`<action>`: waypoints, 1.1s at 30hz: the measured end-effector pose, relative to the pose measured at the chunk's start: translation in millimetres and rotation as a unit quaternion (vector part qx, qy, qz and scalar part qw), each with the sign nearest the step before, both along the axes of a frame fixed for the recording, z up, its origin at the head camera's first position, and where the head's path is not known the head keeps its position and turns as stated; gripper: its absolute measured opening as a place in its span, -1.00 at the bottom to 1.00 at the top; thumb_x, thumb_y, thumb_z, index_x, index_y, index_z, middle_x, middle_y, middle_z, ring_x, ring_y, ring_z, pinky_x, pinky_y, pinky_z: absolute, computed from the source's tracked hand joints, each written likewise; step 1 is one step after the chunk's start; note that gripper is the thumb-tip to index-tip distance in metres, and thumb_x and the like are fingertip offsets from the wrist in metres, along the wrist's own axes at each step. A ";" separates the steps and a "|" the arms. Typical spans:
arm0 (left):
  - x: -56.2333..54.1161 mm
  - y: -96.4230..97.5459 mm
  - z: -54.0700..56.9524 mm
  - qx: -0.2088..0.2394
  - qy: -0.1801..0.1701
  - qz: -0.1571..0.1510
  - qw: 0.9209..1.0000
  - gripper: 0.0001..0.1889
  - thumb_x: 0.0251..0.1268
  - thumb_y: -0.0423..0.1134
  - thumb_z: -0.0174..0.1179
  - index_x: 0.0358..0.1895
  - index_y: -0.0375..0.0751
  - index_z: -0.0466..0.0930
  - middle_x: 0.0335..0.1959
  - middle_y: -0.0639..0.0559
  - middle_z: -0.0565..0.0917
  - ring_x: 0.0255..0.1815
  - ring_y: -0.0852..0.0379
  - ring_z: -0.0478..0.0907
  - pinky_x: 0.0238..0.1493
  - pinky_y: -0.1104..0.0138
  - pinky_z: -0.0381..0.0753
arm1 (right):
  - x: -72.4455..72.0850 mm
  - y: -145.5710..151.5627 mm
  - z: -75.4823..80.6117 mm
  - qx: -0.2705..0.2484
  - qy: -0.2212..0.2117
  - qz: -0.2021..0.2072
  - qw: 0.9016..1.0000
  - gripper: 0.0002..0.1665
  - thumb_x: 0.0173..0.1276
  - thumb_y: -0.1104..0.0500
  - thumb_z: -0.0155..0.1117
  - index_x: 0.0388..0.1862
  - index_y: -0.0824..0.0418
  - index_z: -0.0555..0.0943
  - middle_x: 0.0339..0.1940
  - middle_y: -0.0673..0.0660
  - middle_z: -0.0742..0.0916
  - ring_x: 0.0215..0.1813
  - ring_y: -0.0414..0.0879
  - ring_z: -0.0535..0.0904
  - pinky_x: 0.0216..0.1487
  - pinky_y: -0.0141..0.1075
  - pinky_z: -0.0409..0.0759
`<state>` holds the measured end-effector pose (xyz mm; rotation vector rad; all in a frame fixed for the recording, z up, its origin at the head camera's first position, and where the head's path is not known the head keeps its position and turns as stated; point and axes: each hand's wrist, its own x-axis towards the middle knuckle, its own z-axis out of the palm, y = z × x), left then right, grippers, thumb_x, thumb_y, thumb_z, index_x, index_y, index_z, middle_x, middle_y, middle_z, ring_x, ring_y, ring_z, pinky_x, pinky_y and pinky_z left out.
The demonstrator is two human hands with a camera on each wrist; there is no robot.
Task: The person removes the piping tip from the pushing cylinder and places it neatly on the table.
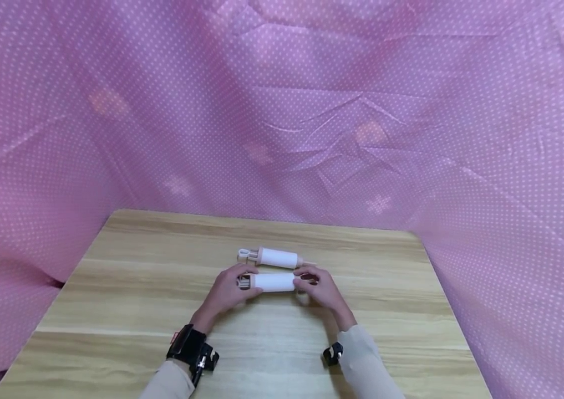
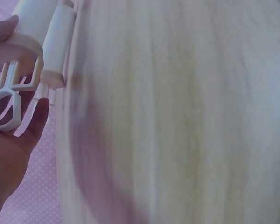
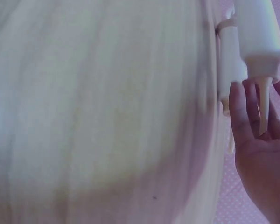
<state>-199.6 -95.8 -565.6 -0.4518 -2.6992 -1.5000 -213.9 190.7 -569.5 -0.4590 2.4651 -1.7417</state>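
A white syringe-like tube [image 1: 274, 282] with pale pink ends lies crosswise between the two hands. My left hand [image 1: 228, 289] grips its left end, thumb on the near side and fingers on the far side. From that end a pale pronged piece with an oval loop [image 2: 7, 109] sticks out, plain in the left wrist view. The tube's right end is pinched by my right hand [image 1: 323, 289]. There a thin tapered tip [image 3: 264, 109] points back toward the palm. Just beyond lies a second similar tube [image 1: 279, 258] on the table, parallel to the first.
The light wood-grain table [image 1: 127, 293] has rounded far corners. Pink cloth with white dots [image 1: 282, 122] hangs round its back and sides. A dark strapped device [image 1: 188, 344] sits on the left wrist and a small one [image 1: 333, 353] on the right.
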 end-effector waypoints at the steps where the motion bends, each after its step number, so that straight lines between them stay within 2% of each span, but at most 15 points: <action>1: 0.7 -0.7 1.2 0.002 0.000 0.000 1.000 -0.46 -0.02 -0.04 0.60 0.09 0.00 0.69 0.13 0.04 0.67 0.12 -0.04 0.58 0.19 -0.06 0.52 | 0.3 0.7 0.6 -0.007 -0.003 0.004 1.000 -0.72 0.36 0.28 0.40 0.01 0.36 0.70 0.07 0.31 0.71 0.01 0.05 0.67 0.04 -0.27 0.64; 6: 3.7 -3.0 6.1 0.022 -0.010 0.005 1.000 -0.45 -0.01 -0.03 0.59 0.10 -0.05 0.70 0.15 0.00 0.67 0.15 -0.07 0.57 0.20 -0.08 0.50 | 2.3 3.1 2.8 -0.041 -0.014 0.020 0.999 -0.70 0.37 0.31 0.38 0.04 0.42 0.68 0.11 0.36 0.69 0.00 0.00 0.68 0.01 -0.30 0.65; 14: 6.4 -4.2 10.7 0.058 -0.002 0.009 0.998 -0.49 -0.02 -0.07 0.60 0.07 -0.06 0.72 0.10 0.02 0.70 0.05 -0.02 0.60 0.09 -0.01 0.55 | 8.3 1.1 10.2 -0.076 -0.034 0.032 0.996 -0.67 0.41 0.37 0.31 0.09 0.53 0.60 0.19 0.46 0.61 -0.06 -0.09 0.70 -0.06 -0.29 0.69; 20: 8.8 -7.2 13.2 0.084 -0.006 0.007 0.996 -0.46 -0.03 -0.07 0.61 0.08 -0.11 0.73 0.07 0.01 0.71 -0.08 0.04 0.61 -0.07 0.15 0.59 | 11.7 -1.3 16.9 -0.079 -0.051 0.033 0.995 -0.66 0.43 0.38 0.29 0.12 0.52 0.59 0.29 0.49 0.53 0.02 0.11 0.68 0.04 -0.09 0.69; 23: 10.9 -9.5 15.1 0.095 -0.008 0.005 0.995 -0.46 -0.02 -0.08 0.61 0.09 -0.14 0.73 0.06 0.02 0.71 -0.10 0.05 0.62 -0.11 0.21 0.60 | 12.9 -2.2 19.9 -0.077 -0.050 0.035 0.995 -0.68 0.44 0.39 0.27 0.11 0.54 0.58 0.29 0.51 0.53 0.03 0.17 0.67 0.04 -0.09 0.69; 27: 12.7 -11.7 18.5 0.107 -0.001 -0.004 0.994 -0.44 -0.03 -0.08 0.62 0.09 -0.18 0.73 0.08 0.03 0.71 -0.02 0.01 0.63 -0.01 0.13 0.59 | 15.7 -3.4 26.5 -0.077 -0.046 0.038 0.995 -0.70 0.45 0.39 0.26 0.09 0.54 0.58 0.26 0.51 0.54 -0.03 0.13 0.70 0.00 -0.13 0.71; 29: 12.8 -12.5 19.9 0.112 0.005 -0.009 0.994 -0.43 -0.04 -0.08 0.62 0.10 -0.19 0.72 0.10 0.01 0.71 0.04 -0.03 0.62 0.08 0.03 0.58 | 17.4 -3.7 28.6 -0.088 -0.043 0.042 0.994 -0.69 0.45 0.38 0.26 0.10 0.54 0.58 0.25 0.51 0.55 -0.07 0.14 0.72 -0.01 -0.04 0.71; 33: 13.2 -14.2 21.3 0.119 0.016 -0.007 0.993 -0.45 -0.03 -0.07 0.61 0.09 -0.13 0.73 0.13 -0.04 0.69 0.17 -0.08 0.58 0.24 -0.14 0.47 | 20.0 -4.1 29.9 -0.117 -0.040 0.050 0.991 -0.67 0.46 0.36 0.26 0.11 0.56 0.57 0.23 0.52 0.55 -0.13 0.31 0.72 -0.03 0.22 0.64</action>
